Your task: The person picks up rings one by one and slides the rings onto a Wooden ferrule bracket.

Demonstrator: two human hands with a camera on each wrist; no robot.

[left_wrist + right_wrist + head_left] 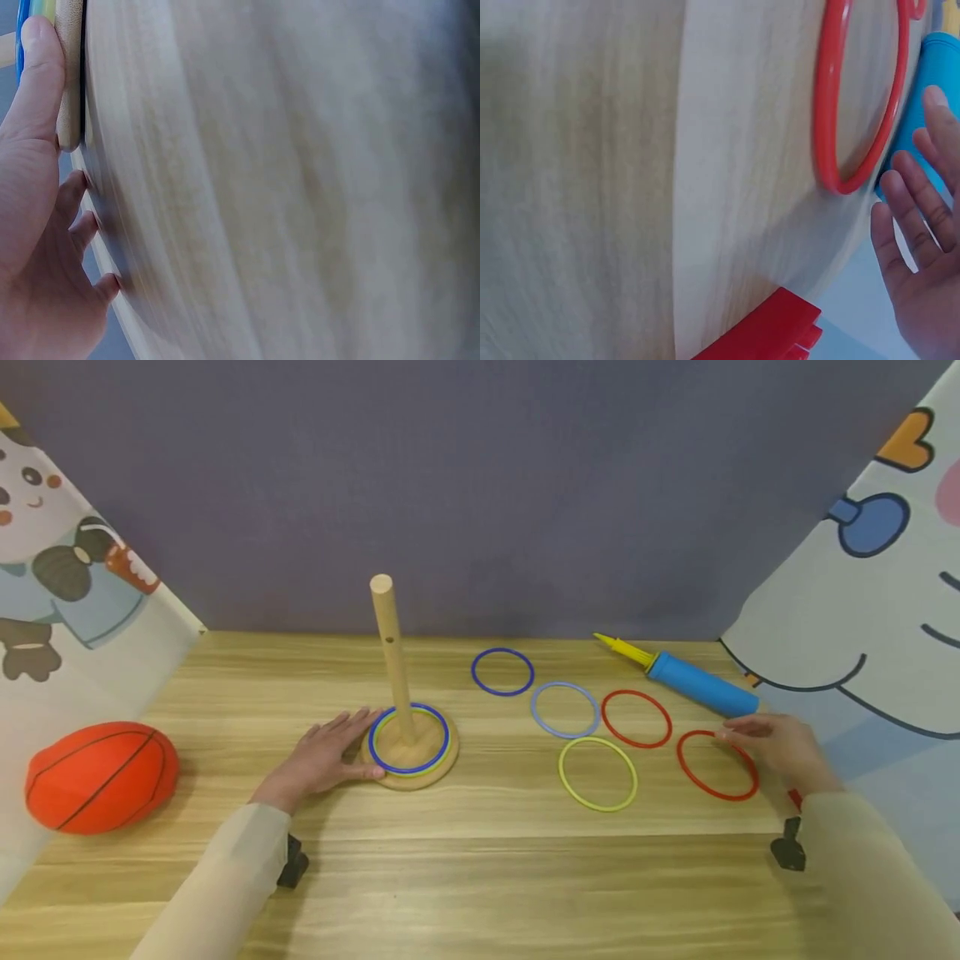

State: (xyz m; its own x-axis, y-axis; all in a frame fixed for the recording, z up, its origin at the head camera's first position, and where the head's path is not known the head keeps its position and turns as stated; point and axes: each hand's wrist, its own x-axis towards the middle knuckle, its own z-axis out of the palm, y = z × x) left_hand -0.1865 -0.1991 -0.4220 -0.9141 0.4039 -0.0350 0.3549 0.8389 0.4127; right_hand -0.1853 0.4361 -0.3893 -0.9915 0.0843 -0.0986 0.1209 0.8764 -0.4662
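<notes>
A wooden peg (396,668) stands upright on a round base (407,782), with a dark blue ring (372,747) and a yellow-green ring under it lying around its foot. My left hand (324,760) rests at the base's left side, fingers spread behind and the thumb (41,71) against its edge by the rings. On the right, my right hand (783,747) hovers with loosely straight fingers at the far right rim of a red ring (693,777). In the right wrist view the hand (930,217) holds nothing, and the red ring (827,112) lies flat on the table.
Between the hands lie a dark blue ring (474,680), a light blue ring (534,712), another red ring (606,720) and a yellow ring (562,777). Behind them is a blue pump (701,685) with a yellow nozzle. A red block (761,330) sits near the right wrist. An orange ball (101,777) stands far left.
</notes>
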